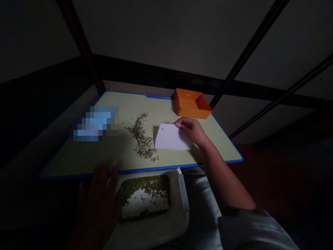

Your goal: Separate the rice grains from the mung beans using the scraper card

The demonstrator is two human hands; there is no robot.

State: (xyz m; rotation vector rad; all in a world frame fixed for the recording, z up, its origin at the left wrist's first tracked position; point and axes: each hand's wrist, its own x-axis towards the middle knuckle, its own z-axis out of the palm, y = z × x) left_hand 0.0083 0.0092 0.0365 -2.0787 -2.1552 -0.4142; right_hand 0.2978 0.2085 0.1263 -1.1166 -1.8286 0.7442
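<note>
My right hand (191, 130) pinches the top edge of a white plastic scraper (170, 137), a flat sheet with a small hole near one corner. To the scraper's left, small greenish grains (142, 137), like mung beans, lie scattered in a curved band on the pale yellow table (114, 152). My left hand (100, 198) is in shadow, its fingers stretched out and apart by the table's near edge. Beside it a white plastic tub (179, 218) sits at my lap, below that edge. More of the green grains (145, 184) lie inside, with part of the white bottom showing.
An orange open box (192, 106) stands at the table's far right corner. A pixelated blue patch (95, 123) hides something on the left side. The table has a blue rim (221, 164). Panelled wall (161, 38) rises behind it, and the surroundings are dark.
</note>
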